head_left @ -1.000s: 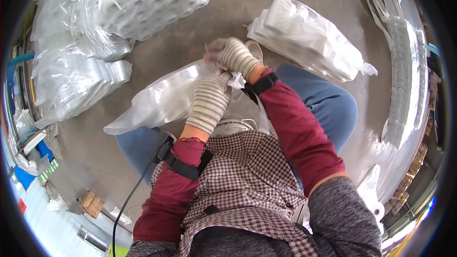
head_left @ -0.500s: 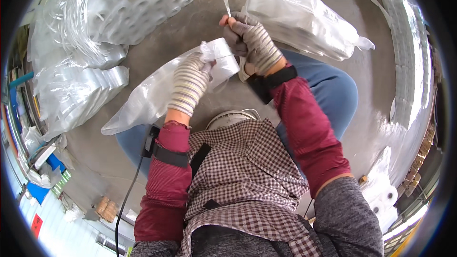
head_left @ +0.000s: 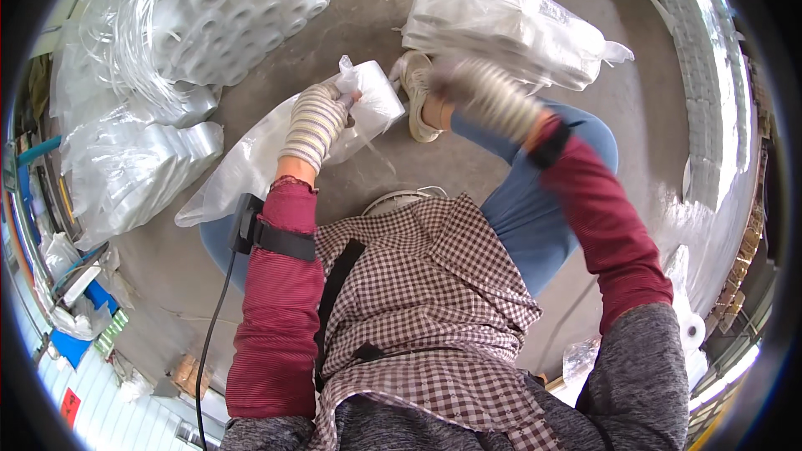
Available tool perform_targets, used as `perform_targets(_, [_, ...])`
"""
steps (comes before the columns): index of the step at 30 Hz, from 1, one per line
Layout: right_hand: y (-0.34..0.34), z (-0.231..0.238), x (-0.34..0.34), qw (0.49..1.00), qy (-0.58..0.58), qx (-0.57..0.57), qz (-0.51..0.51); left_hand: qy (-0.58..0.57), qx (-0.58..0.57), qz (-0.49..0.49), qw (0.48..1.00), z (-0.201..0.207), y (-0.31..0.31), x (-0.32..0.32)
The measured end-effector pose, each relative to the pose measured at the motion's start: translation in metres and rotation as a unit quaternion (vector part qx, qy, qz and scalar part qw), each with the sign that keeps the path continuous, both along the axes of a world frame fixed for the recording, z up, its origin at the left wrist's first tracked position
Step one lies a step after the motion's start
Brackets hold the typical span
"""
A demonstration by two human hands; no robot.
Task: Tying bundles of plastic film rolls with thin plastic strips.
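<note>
My left hand (head_left: 316, 124), in a striped knit glove, is closed around the gathered neck of a clear plastic bag (head_left: 238, 175). The bag trails toward the lower left, and its bulky whitish end (head_left: 380, 90) sits just right of my fingers. A thin pale strip (head_left: 380, 154) hangs below the bag. My right hand (head_left: 489, 96), in a similar glove, is off to the right, apart from the bag and over my shoe and lower leg. Motion smears its fingers, so whether it holds anything does not show.
A filled clear bag of rolls (head_left: 510, 25) lies on the floor at the far right. Bagged rolls (head_left: 238, 12) are piled at the far left, with loose white strands (head_left: 138, 33) over them. Long plastic-wrapped stacks (head_left: 710, 92) line the right side. A cable (head_left: 209, 342) runs from my left forearm.
My right hand has swung right, away from the bag, and is now blurred. The pale strip upright at its fingers before no longer shows there. My left hand keeps its grip, shifted slightly left.
</note>
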State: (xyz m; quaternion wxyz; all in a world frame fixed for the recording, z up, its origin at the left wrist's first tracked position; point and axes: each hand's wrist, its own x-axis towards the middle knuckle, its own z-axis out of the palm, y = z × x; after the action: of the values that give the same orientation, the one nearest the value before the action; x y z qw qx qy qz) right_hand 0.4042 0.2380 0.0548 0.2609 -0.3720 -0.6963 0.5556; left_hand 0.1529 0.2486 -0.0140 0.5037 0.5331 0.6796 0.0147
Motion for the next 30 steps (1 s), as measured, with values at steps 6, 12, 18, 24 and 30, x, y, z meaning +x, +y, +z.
perform_targets(6, [-0.045,-0.062,-0.065,0.952,-0.206,0.201,0.109,-0.083,0.027,0.018,0.996,0.002,0.001,0.002])
perform_targets(12, [-0.038,-0.083,-0.070,0.914,0.099,-0.262,-0.292,-0.080,0.013,0.002,0.997,0.022,-0.003,0.004])
perform_targets(18, [-0.003,-0.101,-0.078,0.890,0.041,-0.290,-0.349,-0.255,0.010,0.005,0.967,0.006,-0.014,0.003])
perform_targets(24, [0.027,-0.033,-0.086,0.948,-0.080,-0.230,-0.203,0.083,0.177,-0.244,0.950,0.024,-0.015,0.027])
perform_targets(30, [-0.044,-0.091,-0.086,0.907,0.026,-0.243,-0.342,0.165,0.198,-0.257,0.931,0.007,-0.015,0.023])
